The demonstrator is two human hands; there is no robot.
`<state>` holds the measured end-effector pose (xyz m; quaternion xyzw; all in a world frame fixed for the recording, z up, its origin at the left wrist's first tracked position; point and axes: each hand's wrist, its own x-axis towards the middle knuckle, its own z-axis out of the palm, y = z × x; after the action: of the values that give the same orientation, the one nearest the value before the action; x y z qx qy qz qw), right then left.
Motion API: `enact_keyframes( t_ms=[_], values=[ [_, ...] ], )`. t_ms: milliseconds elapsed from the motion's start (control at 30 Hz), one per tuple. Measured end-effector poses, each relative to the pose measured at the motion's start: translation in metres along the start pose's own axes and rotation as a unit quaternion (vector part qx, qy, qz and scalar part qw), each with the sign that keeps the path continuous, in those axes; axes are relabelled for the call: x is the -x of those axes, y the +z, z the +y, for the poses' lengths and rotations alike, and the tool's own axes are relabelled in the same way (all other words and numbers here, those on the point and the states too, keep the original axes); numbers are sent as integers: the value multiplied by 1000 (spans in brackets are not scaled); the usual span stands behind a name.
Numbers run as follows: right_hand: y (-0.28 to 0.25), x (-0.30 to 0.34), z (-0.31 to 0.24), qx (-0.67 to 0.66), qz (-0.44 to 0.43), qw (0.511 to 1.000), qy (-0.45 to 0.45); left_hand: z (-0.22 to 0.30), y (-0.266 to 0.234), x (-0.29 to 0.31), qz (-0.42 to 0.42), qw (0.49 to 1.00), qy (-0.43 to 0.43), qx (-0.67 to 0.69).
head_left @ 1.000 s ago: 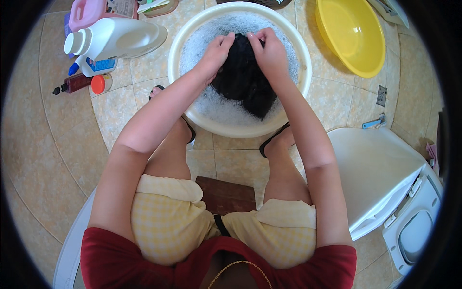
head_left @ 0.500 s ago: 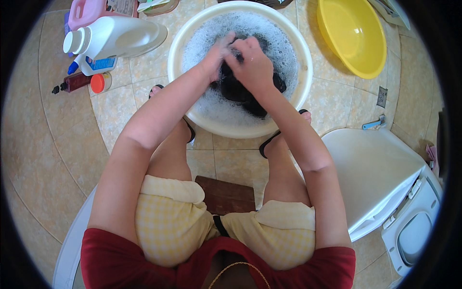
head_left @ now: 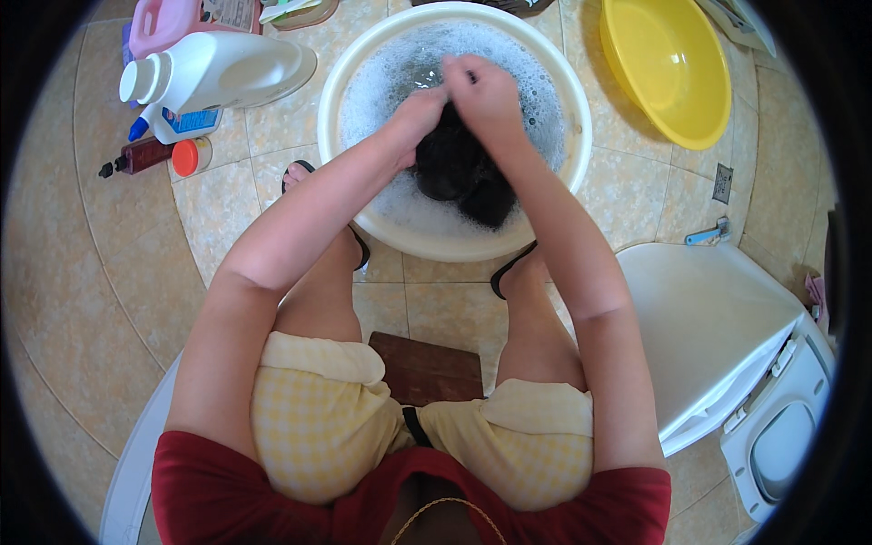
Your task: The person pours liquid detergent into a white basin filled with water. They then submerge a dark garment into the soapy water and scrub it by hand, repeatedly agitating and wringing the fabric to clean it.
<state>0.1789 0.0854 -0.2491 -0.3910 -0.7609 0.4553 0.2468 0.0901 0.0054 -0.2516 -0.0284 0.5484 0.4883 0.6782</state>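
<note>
Your left hand (head_left: 421,116) and right hand (head_left: 488,95), apart a second ago, have met, fingers curled closed on the upper end of the black cloth (head_left: 450,159), so it now sits bunched between and below them in the cream basin's (head_left: 329,118) sudsy water (head_left: 371,86)

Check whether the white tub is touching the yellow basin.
Apart. The head view shows a strip of floor tile between the white tub and the yellow basin.
</note>
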Motion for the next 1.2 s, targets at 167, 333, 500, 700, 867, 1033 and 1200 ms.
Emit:
enact_keyframes(
  t_ms=[167, 333, 500, 700, 867, 1033, 1200],
  values=[
    [-24, 16, 37, 163, 21, 986, -5, 9, -10, -2, 81, 973, 146, -159],
    [-19, 32, 40, 254, -187, 946, 70, -11, -28, -19, 71, 989, 63, -114],
    [-5, 26, 36, 155, -92, 983, 36, -9, -27, -20, 75, 996, 1, -54],
    [5, 38, -43, 99, -59, 987, -112, -8, -30, -35, -84, 993, -17, 85],
    [10, 32, -44, 178, -37, 975, -131, 1, -6, 0, -21, 999, 27, 39],
    [-6, -1, -17, 104, -25, 994, -21, 4, 7, 11, 11, 999, 28, -22],
    [-58, 3, 13, -63, -36, 988, 136, 38, -8, 20, -17, 985, 125, -118]
  ],
)
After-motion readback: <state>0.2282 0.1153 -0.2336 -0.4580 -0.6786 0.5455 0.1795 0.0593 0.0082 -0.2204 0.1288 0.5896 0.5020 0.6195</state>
